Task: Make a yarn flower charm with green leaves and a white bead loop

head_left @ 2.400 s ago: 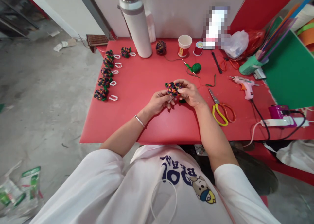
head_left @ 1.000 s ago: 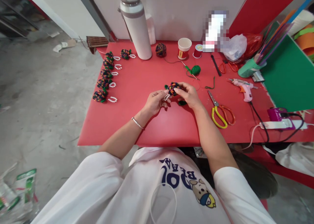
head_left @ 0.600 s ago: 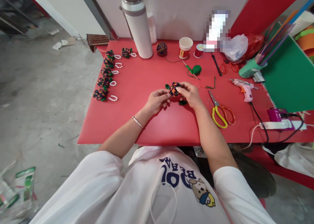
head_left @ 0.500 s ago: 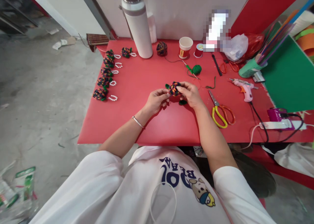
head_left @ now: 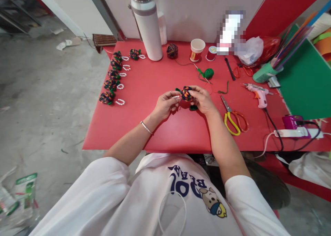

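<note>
A multicoloured yarn flower [head_left: 186, 93] in dark, orange and pink strands is held above the red table. My right hand [head_left: 203, 99] is closed on its right side, thumb on the petals. My left hand [head_left: 167, 105] pinches at the flower's left edge, where a short row of small white beads [head_left: 176, 97] seems to show between the fingertips. One green leaf [head_left: 178, 90] sticks out at the upper left of the flower, and another green leaf [head_left: 193, 107] hangs below my right fingers. The flower's underside is hidden.
Several similar flowers [head_left: 106, 97] with white bead loops [head_left: 120, 101] line the table's left side. Behind stand a white flask [head_left: 148, 29], yarn ball [head_left: 172, 51] and paper cup [head_left: 197, 49]. Scissors [head_left: 234, 120], a pink glue gun [head_left: 259, 94] and a power strip [head_left: 297, 133] lie to the right.
The flower has turned slightly in my fingers and a pale beaded bit now shows at my left fingertips. The whole view has shifted a little.
</note>
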A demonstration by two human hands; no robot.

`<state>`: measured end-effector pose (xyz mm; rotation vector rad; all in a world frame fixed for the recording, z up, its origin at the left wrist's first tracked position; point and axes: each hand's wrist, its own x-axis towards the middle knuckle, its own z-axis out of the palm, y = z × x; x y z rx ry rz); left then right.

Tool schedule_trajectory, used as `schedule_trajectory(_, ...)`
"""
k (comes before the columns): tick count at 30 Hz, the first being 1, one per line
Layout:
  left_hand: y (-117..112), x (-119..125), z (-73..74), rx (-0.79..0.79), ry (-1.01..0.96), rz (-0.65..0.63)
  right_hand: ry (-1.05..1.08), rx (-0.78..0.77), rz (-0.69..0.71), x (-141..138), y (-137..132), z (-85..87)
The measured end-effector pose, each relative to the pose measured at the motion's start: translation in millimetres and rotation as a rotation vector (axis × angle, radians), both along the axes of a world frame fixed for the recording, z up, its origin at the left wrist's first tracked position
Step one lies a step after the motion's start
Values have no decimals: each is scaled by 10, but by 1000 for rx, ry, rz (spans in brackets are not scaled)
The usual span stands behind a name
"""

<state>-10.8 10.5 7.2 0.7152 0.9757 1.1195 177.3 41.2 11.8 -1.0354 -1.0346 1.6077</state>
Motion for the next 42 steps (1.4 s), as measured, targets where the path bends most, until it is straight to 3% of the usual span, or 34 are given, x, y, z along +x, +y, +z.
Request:
schedule_trajectory(7,-8,-11,12,-5,15,-63,-66,32,11,14,-8,0)
schedule_trajectory(15,19,9,0,2,29,33,-119,48,90,24,-49,31)
schedule_trajectory(26,51,-69,-48,67,15,-59,-28,-13,186,49,-66,102)
schedule_trajectory(42,26,-47,43,17,106,-50,-74,-18,247,44,-75,122)
